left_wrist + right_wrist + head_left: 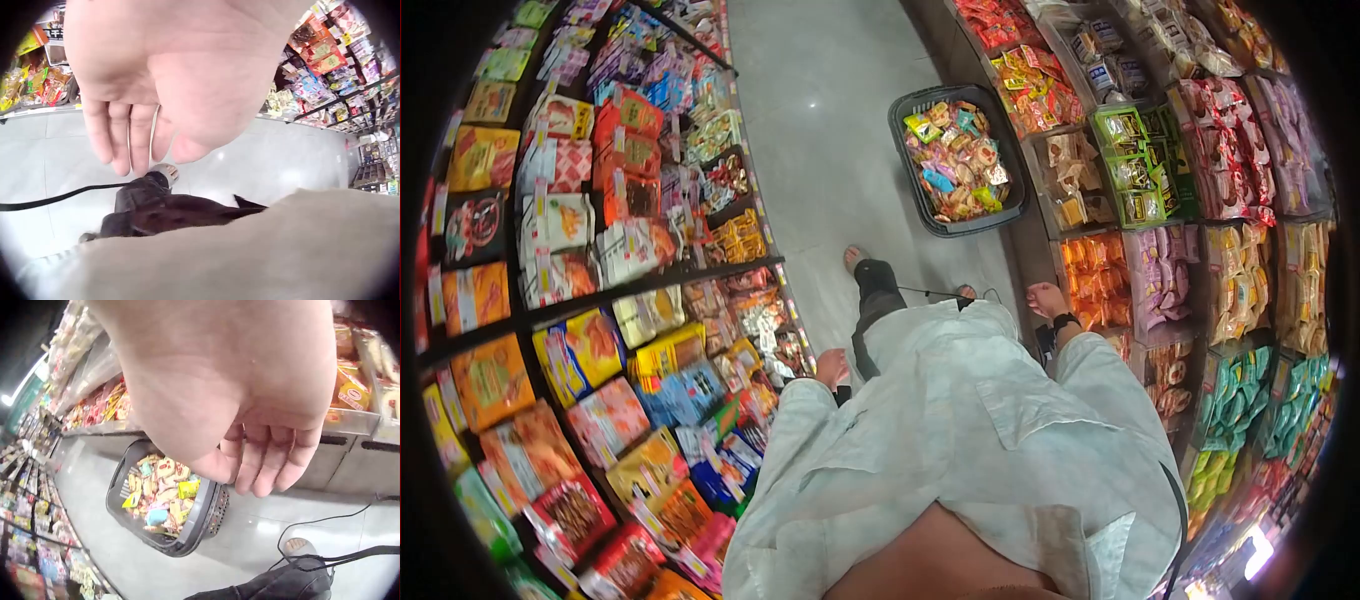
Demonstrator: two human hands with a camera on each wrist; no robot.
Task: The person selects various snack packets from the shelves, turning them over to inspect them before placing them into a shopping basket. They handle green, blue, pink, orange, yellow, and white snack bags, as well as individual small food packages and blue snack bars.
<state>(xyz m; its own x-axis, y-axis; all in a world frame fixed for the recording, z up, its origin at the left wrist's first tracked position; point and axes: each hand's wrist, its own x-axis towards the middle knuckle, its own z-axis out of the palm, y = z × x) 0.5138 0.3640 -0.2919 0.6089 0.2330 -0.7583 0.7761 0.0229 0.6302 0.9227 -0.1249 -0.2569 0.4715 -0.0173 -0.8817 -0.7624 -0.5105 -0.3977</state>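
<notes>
My left hand (832, 369) hangs beside my body near the left shelves, holding nothing. In the left wrist view the left hand (169, 81) has its palm showing and its fingers loosely bent over the floor. On the other side, my right hand (1048, 300) hangs by the bins of orange packets (1094, 282), a dark band around its wrist. The right wrist view shows the right hand (250, 425) with relaxed, slightly curled fingers and nothing in them. Ahead on the floor stands a dark shopping basket (945, 229), filled with small wrapped snacks (956, 165).
Shelves of bagged snacks (560, 220) line the aisle's left. Clear-fronted bins of small packets (1140, 160) line the right, close to the basket. Between them runs a grey tiled floor (815, 120). A black cable (312, 522) hangs by my legs.
</notes>
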